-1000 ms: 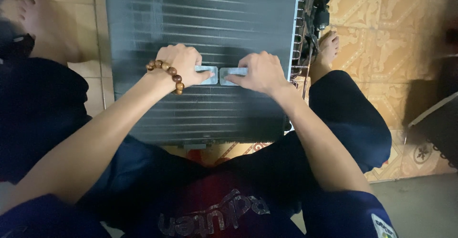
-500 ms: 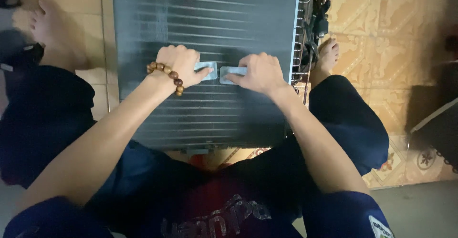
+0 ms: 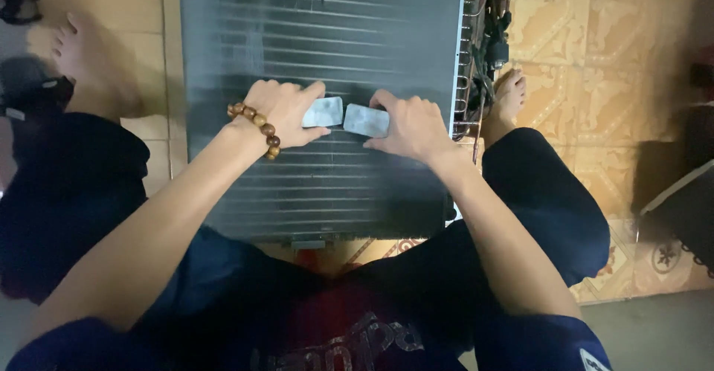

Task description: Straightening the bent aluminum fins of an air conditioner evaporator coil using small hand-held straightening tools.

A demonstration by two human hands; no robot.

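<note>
**Both hands on pads, fin panel flat on floor**

Status: I see the left hand [image 3: 286,107] curled round a small pale pad [image 3: 324,111], thumb under, fingers over the far edge; grip closed on it. Right hand [image 3: 410,126] does the same w/ a second pale pad [image 3: 366,120], fingers wrapped over its right end. Pads lie just beside each other, ends nearly touching, both pressed on the dark finned panel [image 3: 320,36] approx. mid-width. Bead bracelet [image 3: 256,122] on the left wrist.

Risks, as I judge them:
- Fins look thin; hard or skewed pressure from a pad could bend them.
- Pads may collide at the centre if driven inward, so a hand could slip off.
- Tube bends and wiring [image 3: 483,40] at the panel's right edge sit near the right hand and bare foot [image 3: 509,92]; snag or scrape possible.
- Bracelet could drag on the fins.

Surface/room: panel rests on patterned tan floor tiles [image 3: 595,44], between the person's legs. Other bare foot [image 3: 89,66] far left. Light is dim; dark object at right edge, can't tell what.
</note>
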